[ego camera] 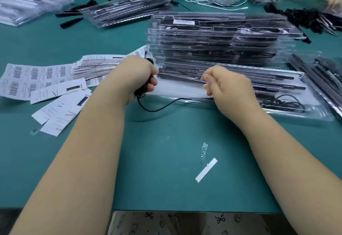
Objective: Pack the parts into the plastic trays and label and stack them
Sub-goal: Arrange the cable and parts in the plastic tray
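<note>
Trays of thin clear plastic fill the middle of the green tabletop (166, 151): one open tray (231, 94) lies just beyond the person's hands, with long black parts (268, 82) laid along its channels and a coiled cable at its right end, and behind it stands a stack (212, 40) of filled trays, the top one bearing a white label (184, 21). I'd judge the trays light, springy and slick, apt to flex or pop open if taken at one corner, so both long edges look the safer hold; the parts seem stiff and slender, best lifted near the middle. The black cable (157, 107) is limp and would want gathering into a loop before it goes in. The left hand (137, 76) has its grip curled tight round a small bundle of that cable, whose loose end trails across the tabletop under the tray's near edge. The right hand (224, 86) hovers over the tray's near edge, fingers bent inward; motion blur hides whether they pinch anything. Barcode sheets (37, 79) lie fanned out to the left, and a white strip (206, 170) lies nearer the person.
</note>
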`<state>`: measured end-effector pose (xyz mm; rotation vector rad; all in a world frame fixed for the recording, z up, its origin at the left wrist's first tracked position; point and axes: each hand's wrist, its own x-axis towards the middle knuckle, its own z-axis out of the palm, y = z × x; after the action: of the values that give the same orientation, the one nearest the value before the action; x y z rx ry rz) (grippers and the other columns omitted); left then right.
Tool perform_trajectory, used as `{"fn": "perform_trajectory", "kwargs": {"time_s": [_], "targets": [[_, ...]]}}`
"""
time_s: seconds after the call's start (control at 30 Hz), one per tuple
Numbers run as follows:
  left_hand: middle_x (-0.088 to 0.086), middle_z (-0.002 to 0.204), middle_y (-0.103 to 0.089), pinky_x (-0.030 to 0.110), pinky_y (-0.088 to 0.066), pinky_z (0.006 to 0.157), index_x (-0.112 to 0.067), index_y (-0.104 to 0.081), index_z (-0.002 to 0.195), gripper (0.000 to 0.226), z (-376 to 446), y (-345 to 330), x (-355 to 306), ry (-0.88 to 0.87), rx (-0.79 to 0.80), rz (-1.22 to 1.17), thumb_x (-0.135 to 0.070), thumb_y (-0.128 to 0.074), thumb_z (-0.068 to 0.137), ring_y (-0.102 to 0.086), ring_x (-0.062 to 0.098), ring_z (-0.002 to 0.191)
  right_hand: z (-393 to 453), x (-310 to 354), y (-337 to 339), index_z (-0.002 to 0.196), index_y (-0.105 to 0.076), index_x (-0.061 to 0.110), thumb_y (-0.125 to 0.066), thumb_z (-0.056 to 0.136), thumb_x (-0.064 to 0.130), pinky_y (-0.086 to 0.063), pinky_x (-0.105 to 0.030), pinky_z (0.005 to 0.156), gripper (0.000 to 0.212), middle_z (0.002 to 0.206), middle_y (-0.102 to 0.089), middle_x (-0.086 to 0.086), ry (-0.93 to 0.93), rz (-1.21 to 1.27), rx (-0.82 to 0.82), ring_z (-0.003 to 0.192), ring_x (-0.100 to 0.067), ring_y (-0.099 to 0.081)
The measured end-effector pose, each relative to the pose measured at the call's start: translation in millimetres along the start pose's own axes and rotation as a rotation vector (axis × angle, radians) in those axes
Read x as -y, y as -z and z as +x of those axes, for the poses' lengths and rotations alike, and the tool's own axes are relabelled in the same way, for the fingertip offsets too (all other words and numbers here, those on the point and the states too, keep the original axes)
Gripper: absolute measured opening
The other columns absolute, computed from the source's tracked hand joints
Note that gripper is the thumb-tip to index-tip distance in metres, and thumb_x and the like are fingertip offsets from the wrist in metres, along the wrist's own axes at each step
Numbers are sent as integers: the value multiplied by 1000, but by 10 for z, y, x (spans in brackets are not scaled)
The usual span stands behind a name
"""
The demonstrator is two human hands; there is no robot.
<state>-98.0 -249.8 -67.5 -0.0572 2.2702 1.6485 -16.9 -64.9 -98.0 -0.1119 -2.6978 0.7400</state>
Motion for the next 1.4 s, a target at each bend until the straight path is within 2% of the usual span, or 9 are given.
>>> {"fn": "perform_trajectory", "kwargs": {"time_s": [0.17, 0.3, 0.47, 0.7, 0.9, 1.1, 1.23, 1.3, 1.4], "targets": [[-2, 41, -44, 36, -51, 88, -11, -49, 80, 12, 46, 128, -58, 82, 20, -298, -8, -51, 91, -34, 9, 29, 13, 293, -182, 111, -64, 19, -51, 93, 44, -33, -34, 95, 34, 108, -57, -3, 186, -168, 99, 106, -24, -46], [-2, 42, -43, 41, -48, 92, -11, -48, 77, 15, -4, 93, -80, 76, 58, -275, -9, -51, 91, -33, 10, 30, 256, 547, -348, 126, -55, 26, -56, 86, 55, -40, -38, 95, 50, 125, -54, 0, 294, -343, 315, 116, -25, -43], [-1, 39, -44, 39, -49, 90, -9, -51, 77, 15, -33, 73, -84, 58, 33, -242, -6, -50, 91, -34, 10, 29, 328, 541, -413, 110, -63, 27, -39, 95, 54, -32, -29, 66, 40, 109, -62, 8, 423, -553, 271, 105, -23, -51], [0, 38, -46, 16, -40, 43, -7, -50, 73, 19, -67, 27, -76, 28, 13, -90, -7, -50, 92, -38, 11, 28, 281, 503, -435, 101, -66, 36, -29, 98, 50, -30, -29, 64, 39, 101, -66, 11, 326, -386, 177, 98, -19, -54], [-1, 36, -44, 26, -42, 54, -6, -46, 70, 22, -25, -4, -85, -12, 25, -100, -5, -47, 92, -36, 11, 27, 280, 500, -430, 81, -60, 19, -33, 99, 45, -27, -32, 60, 42, 68, -48, 4, 208, -292, 112, 77, -20, -47], [1, 43, -52, 21, -37, 49, -9, -47, 70, 21, -53, -1, -101, -56, -24, 133, -9, -49, 91, -44, 13, 29, 260, 484, -416, 99, -68, 36, -39, 92, 60, -43, -31, 70, 38, 93, -66, 10, 227, -300, 179, 95, -17, -56], [6, 59, -52, 29, -52, 56, -12, -43, 77, 11, -135, 26, -119, -252, -106, 355, -14, -47, 87, -50, 12, 30, 239, 436, -407, 110, -65, 41, -53, 84, 62, -41, -31, 83, 35, 115, -64, 18, 188, -230, 188, 113, -9, -50], [-1, 52, -48, 37, -54, 57, -14, -45, 79, 16, -168, 8, -130, -351, -40, 182, -22, -53, 91, -43, 13, 31, 248, 425, -334, 103, -69, 38, -59, 86, 50, -41, -26, 82, 23, 105, -67, 20, 152, 16, 259, 104, -1, -55], [-8, 43, -41, 21, -40, 40, -15, -47, 84, 21, -200, -96, -161, -384, 97, -232, -30, -48, 99, -33, 10, 33, 279, 341, -38, 94, -71, 34, -64, 86, 21, -43, -18, 87, 17, 91, -69, 22, 82, 480, 423, 92, 7, -60]]}}
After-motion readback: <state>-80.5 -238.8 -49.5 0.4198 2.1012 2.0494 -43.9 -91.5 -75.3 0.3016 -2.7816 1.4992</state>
